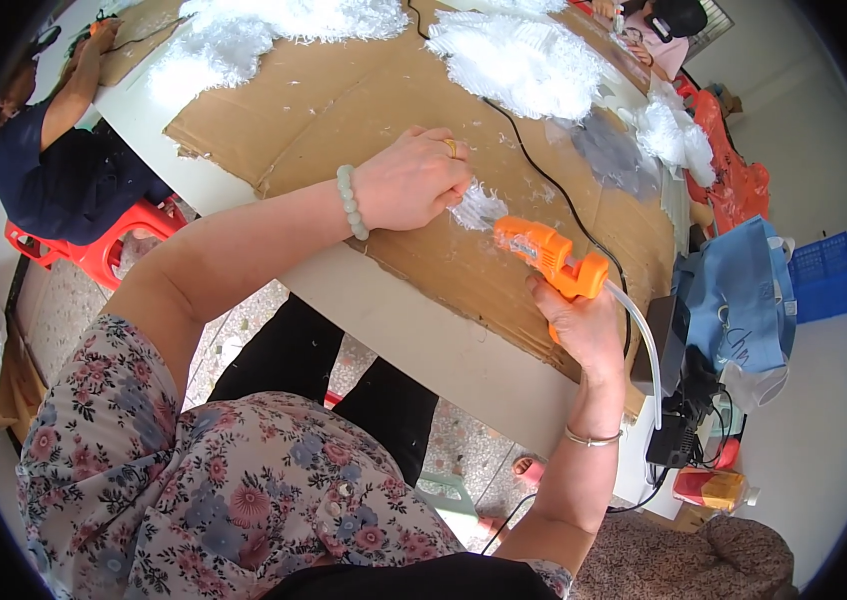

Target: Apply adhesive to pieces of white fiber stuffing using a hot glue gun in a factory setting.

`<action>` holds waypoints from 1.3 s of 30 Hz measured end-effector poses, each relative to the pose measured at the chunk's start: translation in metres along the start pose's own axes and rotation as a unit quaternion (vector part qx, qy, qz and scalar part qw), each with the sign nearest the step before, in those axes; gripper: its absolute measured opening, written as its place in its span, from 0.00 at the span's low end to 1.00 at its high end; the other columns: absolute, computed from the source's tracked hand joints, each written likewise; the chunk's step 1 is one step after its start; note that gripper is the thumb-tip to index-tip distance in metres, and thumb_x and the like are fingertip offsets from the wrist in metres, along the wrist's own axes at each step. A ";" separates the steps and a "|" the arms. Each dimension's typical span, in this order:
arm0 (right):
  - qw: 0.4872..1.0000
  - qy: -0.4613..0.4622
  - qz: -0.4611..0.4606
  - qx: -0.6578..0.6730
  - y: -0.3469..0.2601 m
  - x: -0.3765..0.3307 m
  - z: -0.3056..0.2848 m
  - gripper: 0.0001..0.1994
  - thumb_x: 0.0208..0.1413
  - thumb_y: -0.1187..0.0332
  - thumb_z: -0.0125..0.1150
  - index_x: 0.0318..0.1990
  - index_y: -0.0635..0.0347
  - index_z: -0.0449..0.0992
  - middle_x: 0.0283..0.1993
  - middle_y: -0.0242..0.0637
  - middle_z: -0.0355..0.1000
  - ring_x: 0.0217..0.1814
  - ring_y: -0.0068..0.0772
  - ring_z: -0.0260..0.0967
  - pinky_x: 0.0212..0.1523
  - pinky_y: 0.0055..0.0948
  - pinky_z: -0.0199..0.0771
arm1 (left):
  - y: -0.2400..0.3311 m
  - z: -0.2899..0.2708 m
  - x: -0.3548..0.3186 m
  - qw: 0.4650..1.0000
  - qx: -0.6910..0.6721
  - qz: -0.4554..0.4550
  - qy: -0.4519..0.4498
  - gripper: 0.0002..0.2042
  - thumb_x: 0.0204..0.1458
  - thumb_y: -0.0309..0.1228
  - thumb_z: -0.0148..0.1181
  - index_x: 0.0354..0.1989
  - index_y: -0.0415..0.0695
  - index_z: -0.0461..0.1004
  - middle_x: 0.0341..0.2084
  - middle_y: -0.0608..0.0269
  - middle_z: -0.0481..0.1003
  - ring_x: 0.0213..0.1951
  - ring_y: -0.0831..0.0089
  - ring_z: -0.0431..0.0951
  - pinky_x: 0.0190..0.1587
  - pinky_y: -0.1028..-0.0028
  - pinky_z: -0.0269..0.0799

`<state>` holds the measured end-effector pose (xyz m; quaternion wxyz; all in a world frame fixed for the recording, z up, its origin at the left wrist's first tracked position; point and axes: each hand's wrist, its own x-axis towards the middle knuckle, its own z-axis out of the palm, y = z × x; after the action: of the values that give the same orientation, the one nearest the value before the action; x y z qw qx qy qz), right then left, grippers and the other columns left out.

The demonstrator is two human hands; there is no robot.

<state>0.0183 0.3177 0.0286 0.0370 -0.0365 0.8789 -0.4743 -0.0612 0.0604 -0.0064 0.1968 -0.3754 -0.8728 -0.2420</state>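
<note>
We see a white table (414, 328) running out along the near edge of its brown cardboard (354, 115), with bare room beyond our hands up to white fringed piles (519, 68). Our right hand (589, 322) grips an orange glue gun (544, 250), pointing left toward the small white tuft (477, 208) our left hand (412, 180) pinches.

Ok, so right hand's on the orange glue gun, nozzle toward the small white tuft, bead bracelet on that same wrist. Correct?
Wrong wrist: the head view shows the bead bracelet on the wrist of the left hand. The right hand does hold the orange glue gun, nozzle toward the small white tuft.
</note>
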 end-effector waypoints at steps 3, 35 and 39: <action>1.000 0.007 -0.009 0.008 -0.002 -0.003 -0.008 0.08 0.46 0.73 0.63 0.36 0.63 0.76 0.26 0.22 0.67 0.26 0.12 0.60 0.28 0.18 0.61 | -0.001 -0.002 0.002 1.000 -0.012 0.017 0.015 0.04 0.45 0.22 0.57 0.28 0.45 0.71 0.31 0.64 0.72 0.38 0.62 0.70 0.46 0.64 0.63; 1.000 -0.014 0.010 0.008 0.001 0.003 -0.001 0.09 0.47 0.72 0.62 0.36 0.63 0.76 0.26 0.24 0.69 0.27 0.14 0.62 0.29 0.19 0.63 | 0.017 -0.010 0.006 0.995 -0.013 0.095 0.021 0.03 0.46 0.23 0.58 0.28 0.44 0.71 0.31 0.64 0.70 0.44 0.61 0.69 0.50 0.62 0.63; 0.999 -0.012 0.013 0.052 0.001 0.003 0.000 0.09 0.46 0.72 0.62 0.37 0.63 0.76 0.26 0.25 0.69 0.27 0.15 0.62 0.29 0.20 0.64 | 0.022 -0.019 0.004 0.991 -0.028 0.128 0.030 0.05 0.43 0.24 0.61 0.29 0.44 0.72 0.31 0.64 0.70 0.45 0.60 0.68 0.50 0.61 0.63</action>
<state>0.0155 0.3178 0.0274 0.0552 -0.0286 0.8530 -0.5182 -0.0443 0.0654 0.0174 0.2415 -0.4818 -0.8042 -0.2508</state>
